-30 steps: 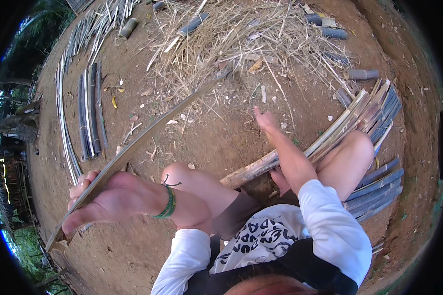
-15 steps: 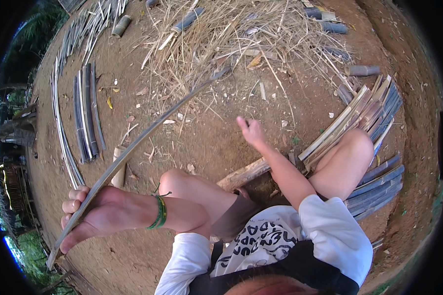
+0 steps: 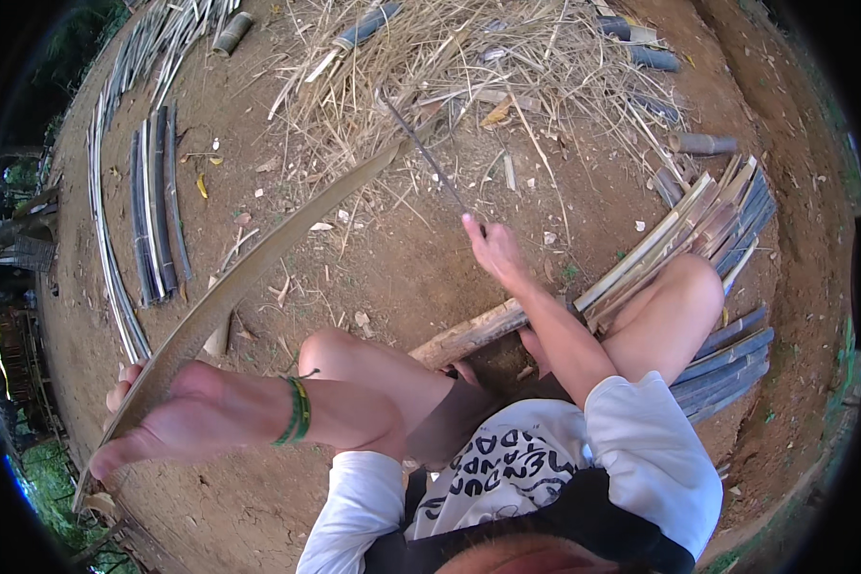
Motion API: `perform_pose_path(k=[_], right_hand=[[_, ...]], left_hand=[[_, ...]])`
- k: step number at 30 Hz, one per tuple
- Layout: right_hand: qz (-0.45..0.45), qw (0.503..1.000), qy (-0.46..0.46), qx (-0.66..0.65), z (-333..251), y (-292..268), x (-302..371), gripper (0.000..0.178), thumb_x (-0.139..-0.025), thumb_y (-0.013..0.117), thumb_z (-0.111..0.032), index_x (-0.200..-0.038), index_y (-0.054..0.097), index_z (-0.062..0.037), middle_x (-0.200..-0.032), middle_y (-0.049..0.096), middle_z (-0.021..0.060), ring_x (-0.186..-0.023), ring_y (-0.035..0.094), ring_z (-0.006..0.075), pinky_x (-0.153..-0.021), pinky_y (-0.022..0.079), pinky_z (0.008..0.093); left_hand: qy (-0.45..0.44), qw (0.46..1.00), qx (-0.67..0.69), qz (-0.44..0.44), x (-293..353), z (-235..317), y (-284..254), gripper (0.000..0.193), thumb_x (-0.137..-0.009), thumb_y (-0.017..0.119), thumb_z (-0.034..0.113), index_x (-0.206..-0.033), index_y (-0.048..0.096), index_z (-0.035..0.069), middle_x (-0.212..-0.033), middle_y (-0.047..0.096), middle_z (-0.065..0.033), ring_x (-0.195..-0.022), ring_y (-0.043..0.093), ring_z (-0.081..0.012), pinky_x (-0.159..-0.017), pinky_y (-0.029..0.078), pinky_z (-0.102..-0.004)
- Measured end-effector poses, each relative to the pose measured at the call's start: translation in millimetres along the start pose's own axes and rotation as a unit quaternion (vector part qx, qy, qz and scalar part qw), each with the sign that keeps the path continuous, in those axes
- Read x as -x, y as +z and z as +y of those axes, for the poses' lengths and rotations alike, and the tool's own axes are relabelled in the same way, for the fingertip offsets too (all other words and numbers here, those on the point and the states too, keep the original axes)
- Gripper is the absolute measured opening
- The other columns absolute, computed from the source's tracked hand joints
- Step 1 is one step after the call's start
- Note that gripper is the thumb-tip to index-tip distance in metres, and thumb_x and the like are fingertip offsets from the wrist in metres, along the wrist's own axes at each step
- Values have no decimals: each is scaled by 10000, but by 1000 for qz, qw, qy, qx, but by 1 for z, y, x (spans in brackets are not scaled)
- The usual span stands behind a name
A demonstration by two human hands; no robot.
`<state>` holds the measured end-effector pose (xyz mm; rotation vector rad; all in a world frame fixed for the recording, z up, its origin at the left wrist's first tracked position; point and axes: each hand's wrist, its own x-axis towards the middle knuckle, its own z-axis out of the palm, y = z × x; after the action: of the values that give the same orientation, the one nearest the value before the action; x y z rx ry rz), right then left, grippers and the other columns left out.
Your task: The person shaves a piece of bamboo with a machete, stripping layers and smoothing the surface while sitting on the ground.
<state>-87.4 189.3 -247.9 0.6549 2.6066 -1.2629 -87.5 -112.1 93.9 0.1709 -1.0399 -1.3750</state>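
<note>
The left hand [image 3: 158,421] clenched the near end of a long bamboo strip [image 3: 258,263], which ran up and away over the dirt toward the straw pile [image 3: 469,67]. Farther out, the right hand [image 3: 493,251] gripped a thin blade [image 3: 430,158] reaching toward the strip's far end. Split slats [image 3: 698,225] lay beside the right knee.

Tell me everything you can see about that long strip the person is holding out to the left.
The long strip looks like split bamboo, pale grey-brown, flat and thin. It curves in a long bow from the left hand, low at the picture's left, up to the heap of dry straw, where its far end narrows. The left hand holds it near its lower end, and a short piece sticks out past the hand. The right hand holds a thin dark stick or blade whose far part runs close to the strip's tip; whether they touch is unclear.
</note>
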Motion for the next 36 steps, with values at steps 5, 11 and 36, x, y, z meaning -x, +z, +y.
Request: perform_pose_path(k=[5, 11, 36], right_hand=[[34, 997, -53, -53, 34, 4, 8, 741, -972, 482, -625, -770, 700, 54, -678, 646, 266, -680, 669, 411, -662, 501, 495], [8, 996, -87, -10, -11, -12, -7, 736, -963, 480, -645, -805, 692, 42, -626, 638, 226, -626, 641, 408, -632, 503, 486], [40, 998, -51, -23, 46, -6, -46, 753, -960, 477, -644, -895, 731, 61, -773, 678, 314, -761, 687, 456, -737, 525, 520]], left_hand=[[-77, 986, 138, -48, -18, -7, -14, 699, -845, 541, 770, -650, 572, 99, -605, 595, -60, -556, 636, -193, -533, 577, -290], [-68, 981, 147, -112, -26, -19, -29, 682, -868, 521, 751, -659, 577, 105, -603, 588, -43, -556, 638, -194, -530, 584, -315], [-23, 998, 21, 52, -10, -12, 11, 709, -837, 532, 786, -648, 546, 102, -594, 557, -34, -555, 589, -147, -569, 541, -271]])
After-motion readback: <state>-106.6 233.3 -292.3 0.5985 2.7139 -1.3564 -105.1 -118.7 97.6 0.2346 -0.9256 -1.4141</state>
